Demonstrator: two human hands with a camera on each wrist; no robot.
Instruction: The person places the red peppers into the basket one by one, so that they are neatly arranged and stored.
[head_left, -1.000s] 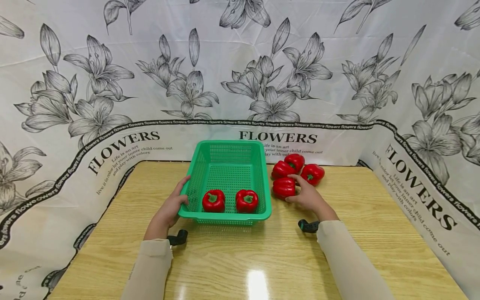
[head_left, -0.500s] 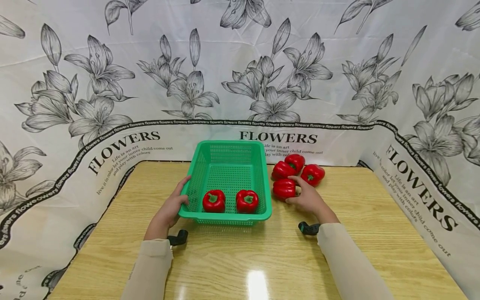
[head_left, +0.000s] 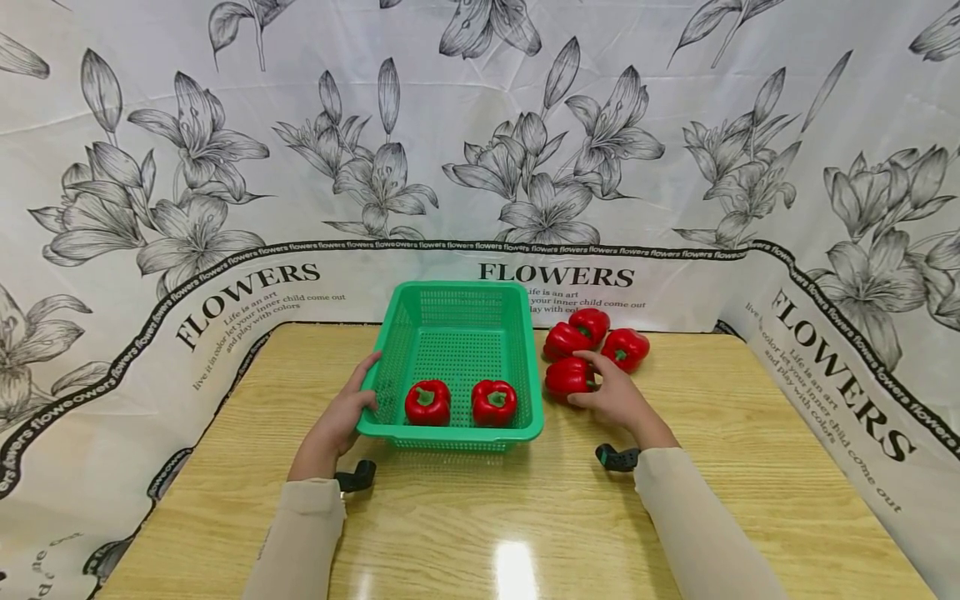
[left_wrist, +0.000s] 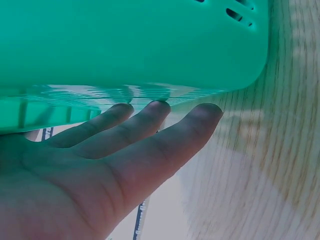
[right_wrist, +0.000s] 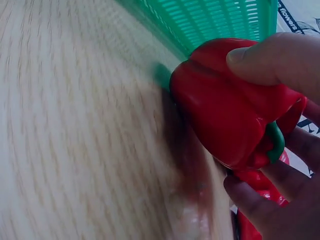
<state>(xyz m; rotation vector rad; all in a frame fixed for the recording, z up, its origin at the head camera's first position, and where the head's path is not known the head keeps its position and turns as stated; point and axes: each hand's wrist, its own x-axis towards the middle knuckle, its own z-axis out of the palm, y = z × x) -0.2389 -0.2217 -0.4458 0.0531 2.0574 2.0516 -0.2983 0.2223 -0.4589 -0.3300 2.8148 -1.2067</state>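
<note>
My left hand (head_left: 341, 421) holds the left side of a green perforated plastic basket (head_left: 531, 358), its thumb overlapping the rim in the head view. In the left wrist view its fingers (left_wrist: 165, 145) extend along the outer wall beneath the rim. Two red bell peppers (head_left: 427, 403) sit upright at the basket's near end, stems up. Just right of the basket, my right hand (head_left: 618, 402) grips another red bell pepper (head_left: 567, 377) lying on its side. The right wrist view shows the thumb over this pepper (right_wrist: 215, 107), the other fingers around its stem end.
Behind the right hand lie more red bell peppers (head_left: 625, 348) in a cluster on the wooden table (head_left: 450, 525). A flower-printed cloth (head_left: 480, 167) hangs behind and at both sides. Black wrist-camera mounts (head_left: 617, 456) protrude beside the wrists.
The gripped pepper has turned slightly in my right hand, and its green stem shows more. The left hand and basket stay where they were.
</note>
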